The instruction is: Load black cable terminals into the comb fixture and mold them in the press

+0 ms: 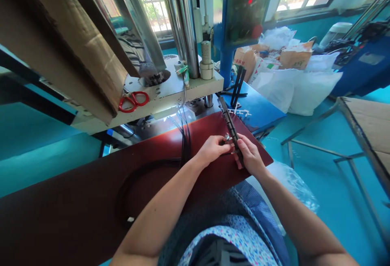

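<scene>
A long black moulded strip (pixel 229 123) lies across the dark red worktop (pixel 91 192), running from the press base toward me. My right hand (pixel 250 155) is closed round its near end. My left hand (pixel 211 150) pinches a small shiny metal piece (pixel 227 137) right beside the strip. A bundle of thin black cables (pixel 184 140) hangs from the machine and loops in a coil (pixel 137 176) on the worktop left of my hands.
A press machine with steel columns (pixel 183 22) stands behind the worktop. Red-handled scissors (pixel 133 101) lie on its white plate. A cardboard sheet (pixel 61 42) leans at left. White plastic bags (pixel 292 83) and boxes sit on the right; a metal frame (pixel 350 136) stands on the teal floor.
</scene>
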`<state>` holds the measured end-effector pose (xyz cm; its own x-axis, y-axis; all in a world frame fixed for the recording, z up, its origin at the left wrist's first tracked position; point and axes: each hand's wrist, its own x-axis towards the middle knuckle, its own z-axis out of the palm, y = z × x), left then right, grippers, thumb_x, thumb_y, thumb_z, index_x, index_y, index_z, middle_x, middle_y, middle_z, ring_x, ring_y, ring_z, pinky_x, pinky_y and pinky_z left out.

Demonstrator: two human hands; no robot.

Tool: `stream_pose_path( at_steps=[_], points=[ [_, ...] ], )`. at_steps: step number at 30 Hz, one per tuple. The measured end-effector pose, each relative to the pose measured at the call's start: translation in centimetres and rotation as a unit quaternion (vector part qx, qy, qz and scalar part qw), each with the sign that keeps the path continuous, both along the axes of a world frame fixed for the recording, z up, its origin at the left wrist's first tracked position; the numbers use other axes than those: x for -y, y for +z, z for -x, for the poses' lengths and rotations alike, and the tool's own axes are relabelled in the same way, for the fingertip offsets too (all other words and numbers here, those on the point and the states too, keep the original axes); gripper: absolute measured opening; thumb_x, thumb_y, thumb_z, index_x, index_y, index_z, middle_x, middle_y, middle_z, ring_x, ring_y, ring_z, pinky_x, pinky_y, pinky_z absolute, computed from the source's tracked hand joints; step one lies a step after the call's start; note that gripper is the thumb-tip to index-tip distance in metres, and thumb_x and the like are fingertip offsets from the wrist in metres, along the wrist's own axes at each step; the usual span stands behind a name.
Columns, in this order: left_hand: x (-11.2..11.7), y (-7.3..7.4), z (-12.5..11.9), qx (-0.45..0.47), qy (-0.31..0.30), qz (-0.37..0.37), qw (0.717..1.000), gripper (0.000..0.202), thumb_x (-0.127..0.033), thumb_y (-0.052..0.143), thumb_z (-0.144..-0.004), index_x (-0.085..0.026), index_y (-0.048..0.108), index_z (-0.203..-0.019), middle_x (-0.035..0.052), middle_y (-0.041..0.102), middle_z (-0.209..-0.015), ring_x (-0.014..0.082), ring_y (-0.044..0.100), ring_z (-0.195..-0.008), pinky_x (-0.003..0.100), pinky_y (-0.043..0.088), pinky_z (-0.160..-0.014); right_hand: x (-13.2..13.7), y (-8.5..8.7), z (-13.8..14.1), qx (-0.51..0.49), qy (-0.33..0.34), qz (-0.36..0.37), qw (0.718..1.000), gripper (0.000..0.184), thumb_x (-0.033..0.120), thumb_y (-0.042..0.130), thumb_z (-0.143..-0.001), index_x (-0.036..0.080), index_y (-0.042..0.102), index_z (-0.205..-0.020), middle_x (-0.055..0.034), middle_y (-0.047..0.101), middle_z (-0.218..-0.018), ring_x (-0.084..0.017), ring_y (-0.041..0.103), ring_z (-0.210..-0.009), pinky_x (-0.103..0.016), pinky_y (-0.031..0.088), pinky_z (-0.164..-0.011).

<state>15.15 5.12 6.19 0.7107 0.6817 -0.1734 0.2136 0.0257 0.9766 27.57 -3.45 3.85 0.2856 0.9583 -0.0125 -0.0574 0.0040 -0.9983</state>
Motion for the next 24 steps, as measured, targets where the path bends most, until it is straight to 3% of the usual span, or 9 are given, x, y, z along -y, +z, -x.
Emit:
stream_pose_path(
  at_steps=[4, 10, 14, 19, 24],
  points=[
    [-0.02, -0.07, -0.34, 0.029, 0.009, 0.032, 0.999, 0.017, -0.027, 0.059, -0.066, -0.011, 0.063, -0.069, -0.0016, 0.057, -0.062, 0.0105, 0.050, -0.059, 0.022, 0.037, -0.061, -0.06, 0.07, -0.01, 0.000, -0.006, 0.004, 1.000, 0.046, 0.049, 0.044, -0.087, 0.017, 0.047, -0.119, 0.0067, 0.049, -0.046, -0.010, 0.042, -0.028, -0.018, 0.029, -0.027],
    [0.04, -0.16, -0.45, 0.017, 0.016, -0.056, 0.998, 0.013, -0.023, 0.056, -0.067, -0.011, 0.059, -0.061, -0.0028, 0.055, -0.057, 0.0100, 0.049, -0.057, 0.021, 0.036, -0.058, -0.27, -0.31, 0.19, 0.032, 0.001, 0.003, 0.999, 0.048, 0.051, 0.044, -0.087, 0.017, 0.047, -0.120, 0.0067, 0.049, -0.048, -0.009, 0.041, -0.028, -0.018, 0.031, -0.026],
    [0.01, -0.43, -0.21, 0.024, 0.017, -0.075, 0.997, 0.016, -0.027, 0.056, -0.070, -0.012, 0.061, -0.065, -0.0014, 0.057, -0.061, 0.0114, 0.050, -0.060, 0.022, 0.037, -0.060, -0.42, -0.59, 0.33, 0.082, -0.005, -0.006, 0.997, 0.045, 0.050, 0.042, -0.089, 0.018, 0.048, -0.119, 0.0066, 0.049, -0.048, -0.008, 0.041, -0.028, -0.017, 0.030, -0.026],
    [-0.42, -0.09, 0.13, 0.063, 0.079, -0.041, 0.994, 0.025, -0.034, 0.062, -0.069, -0.013, 0.061, -0.083, -0.0003, 0.059, -0.070, 0.0106, 0.050, -0.063, 0.021, 0.038, -0.061, -0.30, -0.44, 0.24, 0.014, -0.018, -0.008, 1.000, 0.044, 0.050, 0.045, -0.087, 0.019, 0.048, -0.119, 0.0055, 0.052, -0.052, -0.008, 0.042, -0.029, -0.018, 0.032, -0.027],
    [-0.84, 0.06, -0.14, 0.030, 0.038, -0.016, 0.999, 0.025, -0.034, 0.064, -0.066, -0.011, 0.065, -0.074, 0.0017, 0.063, -0.070, 0.0132, 0.054, -0.067, 0.024, 0.040, -0.066, -0.09, -0.46, -0.05, -0.020, -0.013, -0.011, 1.000, 0.055, 0.048, 0.049, -0.085, 0.021, 0.039, -0.132, 0.0057, 0.051, -0.051, -0.010, 0.042, -0.031, -0.019, 0.034, -0.026]
  ],
)
